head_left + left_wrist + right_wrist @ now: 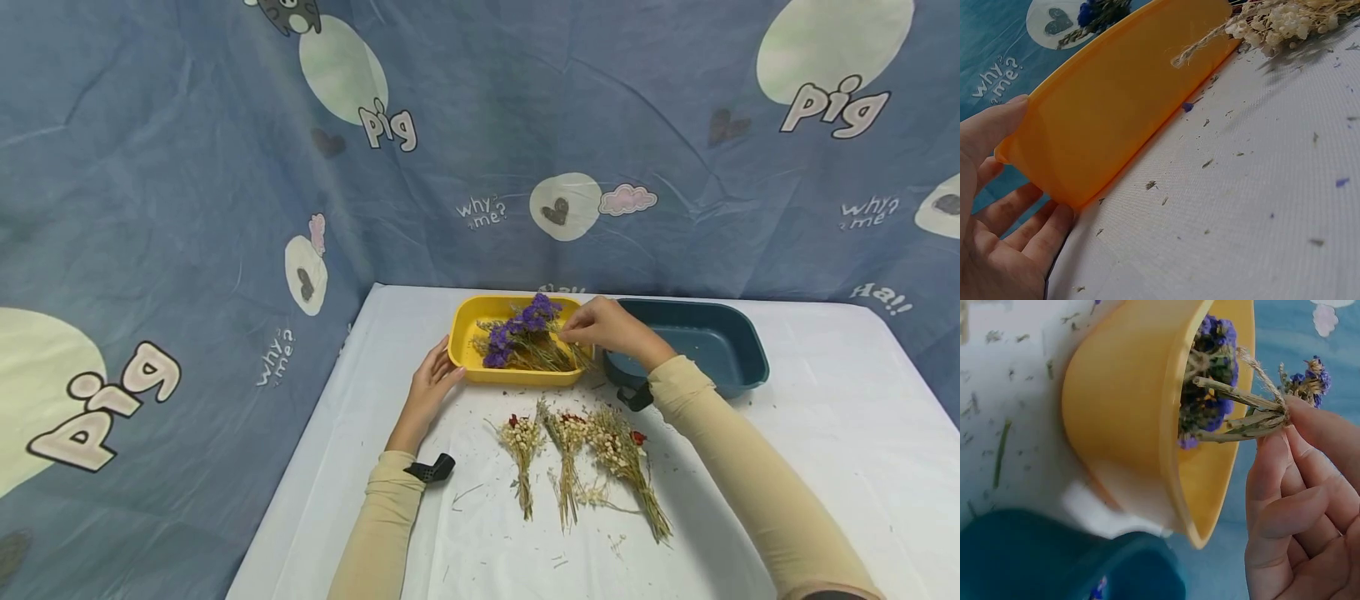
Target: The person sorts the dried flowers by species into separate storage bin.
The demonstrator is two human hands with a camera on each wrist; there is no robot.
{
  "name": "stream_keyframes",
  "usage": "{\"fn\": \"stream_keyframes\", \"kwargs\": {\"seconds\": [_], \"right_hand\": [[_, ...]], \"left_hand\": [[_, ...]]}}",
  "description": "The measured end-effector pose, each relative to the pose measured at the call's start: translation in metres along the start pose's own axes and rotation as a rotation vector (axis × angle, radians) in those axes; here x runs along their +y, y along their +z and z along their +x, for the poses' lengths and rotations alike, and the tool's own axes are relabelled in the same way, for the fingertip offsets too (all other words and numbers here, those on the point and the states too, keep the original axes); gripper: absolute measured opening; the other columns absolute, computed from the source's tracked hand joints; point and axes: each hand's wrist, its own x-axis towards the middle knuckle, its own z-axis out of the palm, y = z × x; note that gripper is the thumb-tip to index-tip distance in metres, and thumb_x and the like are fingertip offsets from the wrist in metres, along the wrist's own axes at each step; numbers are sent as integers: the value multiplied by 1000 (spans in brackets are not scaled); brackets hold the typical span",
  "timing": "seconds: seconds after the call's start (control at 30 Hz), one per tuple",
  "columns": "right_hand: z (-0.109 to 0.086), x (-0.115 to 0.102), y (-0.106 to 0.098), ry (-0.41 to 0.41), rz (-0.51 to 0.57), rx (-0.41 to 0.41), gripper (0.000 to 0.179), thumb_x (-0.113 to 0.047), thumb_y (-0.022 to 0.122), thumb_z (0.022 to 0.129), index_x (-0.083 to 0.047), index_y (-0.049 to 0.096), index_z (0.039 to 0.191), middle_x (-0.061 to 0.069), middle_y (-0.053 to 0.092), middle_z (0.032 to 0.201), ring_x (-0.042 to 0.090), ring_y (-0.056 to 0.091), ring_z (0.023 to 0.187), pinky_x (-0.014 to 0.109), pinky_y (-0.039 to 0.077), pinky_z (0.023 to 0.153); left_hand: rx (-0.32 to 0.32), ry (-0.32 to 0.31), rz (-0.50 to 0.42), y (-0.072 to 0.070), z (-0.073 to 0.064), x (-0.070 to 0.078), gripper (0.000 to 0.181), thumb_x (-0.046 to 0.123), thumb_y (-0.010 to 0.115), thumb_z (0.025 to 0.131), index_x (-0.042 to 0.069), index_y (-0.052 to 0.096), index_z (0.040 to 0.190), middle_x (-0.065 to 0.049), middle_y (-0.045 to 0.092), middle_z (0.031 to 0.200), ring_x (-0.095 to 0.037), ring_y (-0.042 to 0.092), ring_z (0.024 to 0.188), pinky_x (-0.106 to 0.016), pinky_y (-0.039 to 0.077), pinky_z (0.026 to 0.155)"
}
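My right hand [621, 332] pinches the twine-tied stems of a dried purple flower bunch [1250, 415] between thumb and fingertips, at the right end of the yellow tray [517, 378]. More purple dried flowers [501, 346] lie inside that tray. At its left end, my left hand [429, 387] touches the outside. In the left wrist view the thumb [1007, 119] meets the rim, while relaxed fingers lie along the corner down to the base.
Three bunches of cream and red dried flowers [567, 433] lie in front of the yellow tray. A dark teal tray [753, 367] stands to its right. Loose stems and crumbs are scattered on the white tabletop [360, 400]. A blue printed cloth [465, 150] hangs behind.
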Motion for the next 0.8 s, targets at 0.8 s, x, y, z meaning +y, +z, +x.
{"fn": "stream_keyframes", "kwargs": {"seconds": [0.8], "right_hand": [[35,2,23,116,-267,-5,27,-14,66,101,-6,78,78,-3,54,56,11,43,48,26,41,53]], "left_hand": [[1,-7,-1,-1,1,0,70,24,71,99,29,37,160,-6,48,160,-24,46,149,-36,39,126]]}}
